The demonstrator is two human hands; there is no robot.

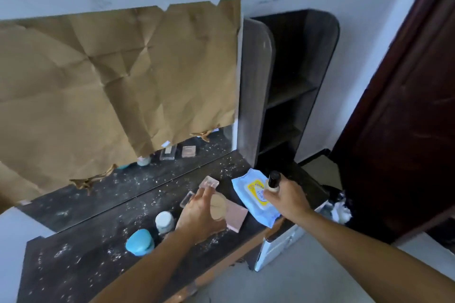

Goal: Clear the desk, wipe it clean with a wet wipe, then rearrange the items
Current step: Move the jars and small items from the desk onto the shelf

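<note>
Two hands are working near the tabletop's [81, 256] right edge: the right hand [288, 199] is wrapping a black-capped bottle [273, 179] (likely glass — slick, breakable, best held by the body) over the wipe pack [251, 204]; the left hand [197, 218] is clasping a light, rigid compact [218, 205] in curled fingers [206, 194].

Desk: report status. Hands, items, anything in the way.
Right hand grips black-capped bottle over wipe pack. Left hand holds round compact. Desk speckled, unwiped; blue case, white jar, pink box not yet cleared.
</note>
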